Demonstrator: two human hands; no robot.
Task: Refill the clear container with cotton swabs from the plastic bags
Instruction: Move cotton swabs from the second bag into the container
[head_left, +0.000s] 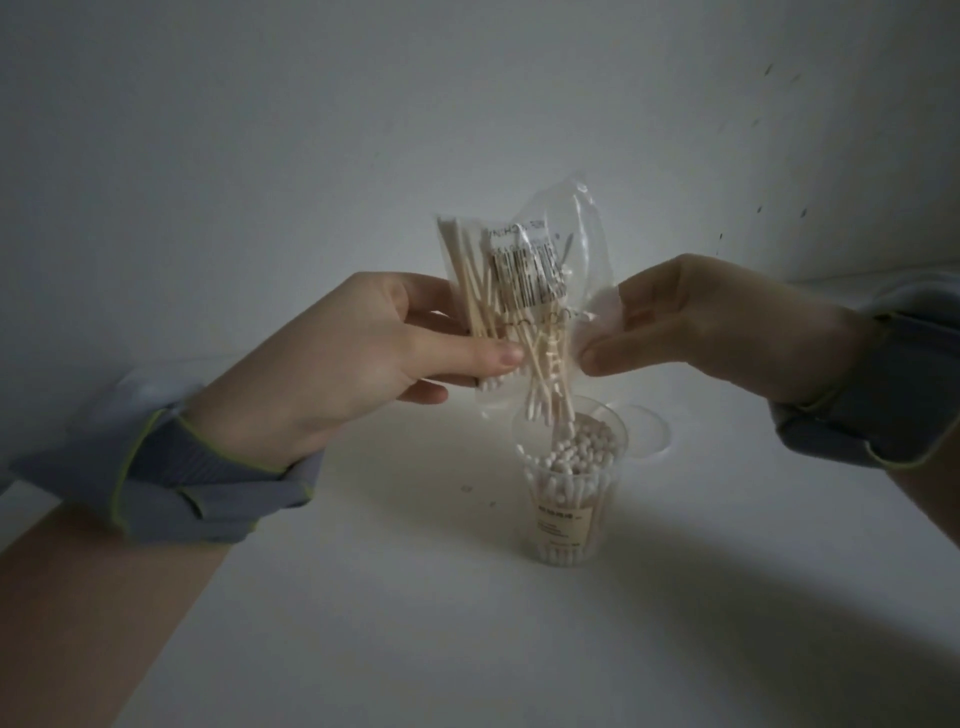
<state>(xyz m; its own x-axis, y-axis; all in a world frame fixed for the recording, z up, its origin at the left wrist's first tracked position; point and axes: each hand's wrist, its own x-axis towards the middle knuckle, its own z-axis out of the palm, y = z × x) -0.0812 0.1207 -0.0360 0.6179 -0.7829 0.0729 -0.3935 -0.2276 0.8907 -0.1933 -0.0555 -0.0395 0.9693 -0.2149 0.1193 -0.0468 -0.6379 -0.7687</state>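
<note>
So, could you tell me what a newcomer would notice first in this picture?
The eye goes first to the crinkled plastic bag held up in the centre, gripped by the left hand and pinched at its edge by the right hand, with cotton swabs poking out of its lower end. Directly below stands the clear container, nearly full of swabs, on the white table, a round lid lying behind it to the right.

Dim white wall (311, 130) behind a white tabletop (389, 623), tan floor (78, 597).
</note>
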